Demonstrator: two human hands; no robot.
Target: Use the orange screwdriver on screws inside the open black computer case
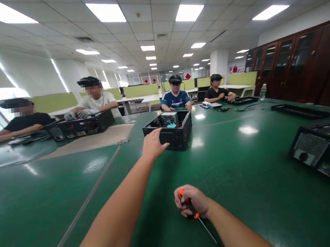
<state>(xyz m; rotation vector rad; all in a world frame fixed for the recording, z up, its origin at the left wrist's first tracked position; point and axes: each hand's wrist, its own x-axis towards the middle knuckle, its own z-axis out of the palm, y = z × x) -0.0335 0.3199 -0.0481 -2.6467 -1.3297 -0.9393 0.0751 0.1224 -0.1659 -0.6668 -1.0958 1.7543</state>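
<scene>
My left hand (154,144) reaches out to the near left corner of a black computer case (180,137). Its thumb is spread from the fingers, and the fingertips are at the case's front edge; whether they grip it I cannot tell. The case is open at the top, with a silver power supply (169,118) and something light blue inside. Closer to me, my right hand (191,202) is wrapped round an orange and black screwdriver (190,206), whose thin shaft points down toward me over the green table (153,225).
Another open computer case (312,149) stands at the right edge, near a long black panel (300,111). At the left, a gloved person works on a dark case (78,127) beside a brown mat (95,142). Several people sit around the table. A clear bottle (263,91) stands far right.
</scene>
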